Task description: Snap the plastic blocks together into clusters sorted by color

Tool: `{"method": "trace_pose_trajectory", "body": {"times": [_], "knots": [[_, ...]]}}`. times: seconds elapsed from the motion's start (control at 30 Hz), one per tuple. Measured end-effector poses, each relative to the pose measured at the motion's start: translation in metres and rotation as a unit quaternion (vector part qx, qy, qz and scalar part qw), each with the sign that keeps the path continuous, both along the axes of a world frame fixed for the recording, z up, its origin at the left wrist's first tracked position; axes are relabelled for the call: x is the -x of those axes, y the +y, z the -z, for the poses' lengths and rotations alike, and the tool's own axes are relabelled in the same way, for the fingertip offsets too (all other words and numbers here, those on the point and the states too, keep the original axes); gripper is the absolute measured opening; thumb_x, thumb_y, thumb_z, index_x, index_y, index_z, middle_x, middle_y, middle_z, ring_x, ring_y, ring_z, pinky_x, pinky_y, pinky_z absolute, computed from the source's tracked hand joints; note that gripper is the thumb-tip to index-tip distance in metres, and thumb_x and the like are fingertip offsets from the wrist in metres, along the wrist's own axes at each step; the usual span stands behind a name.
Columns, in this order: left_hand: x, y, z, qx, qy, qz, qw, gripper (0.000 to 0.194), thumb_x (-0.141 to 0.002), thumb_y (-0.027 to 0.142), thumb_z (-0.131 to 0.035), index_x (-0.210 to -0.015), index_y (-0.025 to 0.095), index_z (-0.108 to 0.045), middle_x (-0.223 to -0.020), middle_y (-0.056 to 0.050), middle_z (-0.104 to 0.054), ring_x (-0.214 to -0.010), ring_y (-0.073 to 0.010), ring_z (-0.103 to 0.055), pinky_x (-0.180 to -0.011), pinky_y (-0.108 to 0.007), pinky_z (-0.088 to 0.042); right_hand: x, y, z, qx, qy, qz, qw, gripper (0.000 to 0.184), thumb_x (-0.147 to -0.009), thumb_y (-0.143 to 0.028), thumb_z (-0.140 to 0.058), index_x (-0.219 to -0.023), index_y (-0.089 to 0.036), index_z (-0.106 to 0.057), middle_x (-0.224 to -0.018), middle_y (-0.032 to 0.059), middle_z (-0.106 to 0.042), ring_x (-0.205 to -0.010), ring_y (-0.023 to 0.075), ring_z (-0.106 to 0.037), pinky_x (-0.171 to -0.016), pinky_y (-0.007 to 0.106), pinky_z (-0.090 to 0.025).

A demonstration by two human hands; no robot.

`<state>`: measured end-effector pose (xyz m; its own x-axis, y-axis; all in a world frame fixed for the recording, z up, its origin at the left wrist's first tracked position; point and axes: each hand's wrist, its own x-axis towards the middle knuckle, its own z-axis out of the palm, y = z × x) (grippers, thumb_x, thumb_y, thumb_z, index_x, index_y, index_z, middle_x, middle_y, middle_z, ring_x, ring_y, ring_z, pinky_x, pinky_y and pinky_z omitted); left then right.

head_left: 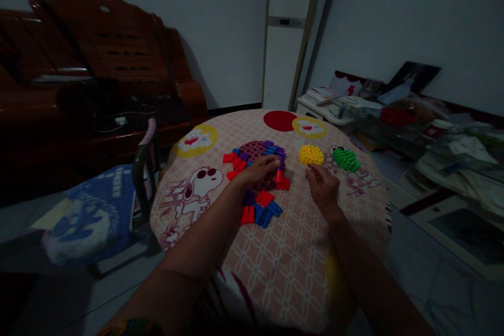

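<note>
My left hand [260, 169] reaches over a dark red round piece with a holed pattern [254, 150]. Its fingers are stretched out, and the tips rest by a purple plastic piece [281, 153] at the right rim. Red, blue and purple pieces ring this round piece, and a few red pieces [265, 198] and blue pieces [264, 213] lie nearer to me. My right hand [325, 188] is closed in a pinch just below a yellow knobbly cluster [311, 155]; whatever sits between the fingertips is too small to make out. A green knobbly cluster [346, 159] lies farther right.
Everything lies on a round table with a patterned cloth [293, 252]. A chair with a blue cover [98, 210] stands at the left, before a wooden sofa [106, 47]. On the right is a cluttered glass-topped cabinet [413, 136]. A tall white unit [283, 58] stands behind.
</note>
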<state>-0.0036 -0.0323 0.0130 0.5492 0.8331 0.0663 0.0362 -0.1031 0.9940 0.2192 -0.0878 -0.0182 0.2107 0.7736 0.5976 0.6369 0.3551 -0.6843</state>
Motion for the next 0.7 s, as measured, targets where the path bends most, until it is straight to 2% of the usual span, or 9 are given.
{"method": "trace_pose_trajectory", "body": {"times": [0.07, 0.13, 0.23, 0.33, 0.43, 0.57, 0.63, 0.7], "knots": [[-0.007, -0.006, 0.001, 0.049, -0.011, 0.061, 0.997, 0.042, -0.083, 0.059, -0.063, -0.082, 0.02, -0.049, -0.061, 0.006, -0.05, -0.046, -0.007, -0.043, -0.043, -0.02, -0.034, 0.012, -0.001, 0.001, 0.055, 0.037, -0.091, 0.994, 0.041, -0.084, -0.05, -0.06, -0.108, -0.019, -0.072, -0.07, 0.0023, -0.068, -0.06, 0.0175, -0.062, -0.062, 0.031, -0.051], [-0.011, -0.008, 0.004, 0.074, -0.015, 0.098, 0.992, 0.044, -0.081, 0.06, -0.065, -0.084, 0.019, -0.049, -0.059, 0.006, -0.05, -0.044, -0.0068, -0.042, -0.042, -0.02, -0.032, 0.021, -0.001, 0.002, 0.119, 0.098, -0.163, 0.974, 0.047, -0.082, -0.051, -0.063, -0.116, -0.018, -0.069, -0.059, -0.0034, -0.06, -0.048, 0.0135, -0.054, -0.051, 0.027, -0.046], [-0.013, -0.007, 0.008, 0.081, -0.003, 0.109, 0.991, 0.047, -0.078, 0.061, -0.07, -0.087, 0.018, -0.052, -0.059, 0.006, -0.053, -0.045, -0.007, -0.045, -0.043, -0.02, -0.034, 0.025, 0.0, 0.003, 0.19, 0.18, -0.228, 0.938, 0.051, -0.079, -0.05, -0.067, -0.119, -0.019, -0.065, -0.05, -0.0079, -0.054, -0.039, 0.0109, -0.047, -0.04, 0.023, -0.038], [-0.012, -0.004, 0.011, 0.071, 0.022, 0.116, 0.99, 0.047, -0.077, 0.06, -0.071, -0.085, 0.017, -0.055, -0.058, 0.006, -0.053, -0.045, -0.0068, -0.045, -0.043, -0.019, -0.034, 0.024, 0.001, 0.002, 0.23, 0.23, -0.264, 0.908, 0.045, -0.077, -0.051, -0.069, -0.108, -0.019, -0.063, -0.049, -0.0069, -0.058, -0.034, 0.0114, -0.047, -0.033, 0.021, -0.034], [-0.011, -0.005, 0.012, 0.075, 0.02, 0.121, 0.99, 0.047, -0.076, 0.057, -0.073, -0.093, 0.016, -0.058, -0.062, 0.005, -0.056, -0.049, -0.0075, -0.049, -0.044, -0.018, -0.035, 0.024, -0.001, -0.002, 0.241, 0.261, -0.273, 0.894, 0.039, -0.073, -0.052, -0.072, -0.092, -0.02, -0.06, -0.051, -0.0039, -0.063, -0.034, 0.0124, -0.051, -0.031, 0.021, -0.034], [-0.009, -0.007, 0.007, 0.076, 0.027, 0.152, 0.985, 0.056, -0.066, 0.047, -0.083, -0.107, 0.017, -0.06, -0.066, 0.004, -0.059, -0.052, -0.009, -0.052, -0.046, -0.019, -0.036, 0.023, -0.003, -0.009, 0.236, 0.282, -0.261, 0.892, 0.037, -0.072, -0.053, -0.074, -0.082, -0.021, -0.058, -0.05, -0.0031, -0.063, -0.034, 0.0128, -0.052, -0.032, 0.021, -0.038], [-0.004, -0.004, 0.003, 0.049, 0.052, 0.139, 0.988, 0.054, -0.066, 0.045, -0.082, -0.107, 0.016, -0.062, -0.067, 0.003, -0.06, -0.053, -0.0097, -0.053, -0.048, -0.02, -0.037, 0.016, -0.002, -0.012, 0.203, 0.3, -0.229, 0.904, 0.037, -0.071, -0.053, -0.075, -0.077, -0.021, -0.058, -0.054, -0.0018, -0.065, -0.036, 0.0129, -0.054, -0.033, 0.022, -0.041], [0.005, 0.002, -0.001, 0.0, 0.089, 0.088, 0.992, 0.046, -0.071, 0.045, -0.077, -0.104, 0.015, -0.064, -0.071, 0.001, -0.063, -0.057, -0.011, -0.055, -0.051, -0.021, -0.04, 0.002, 0.0, -0.015, 0.133, 0.319, -0.167, 0.923, 0.035, -0.072, -0.051, -0.075, -0.076, -0.02, -0.059, -0.056, -0.001, -0.066, -0.038, 0.0121, -0.055, -0.034, 0.022, -0.041]]}}
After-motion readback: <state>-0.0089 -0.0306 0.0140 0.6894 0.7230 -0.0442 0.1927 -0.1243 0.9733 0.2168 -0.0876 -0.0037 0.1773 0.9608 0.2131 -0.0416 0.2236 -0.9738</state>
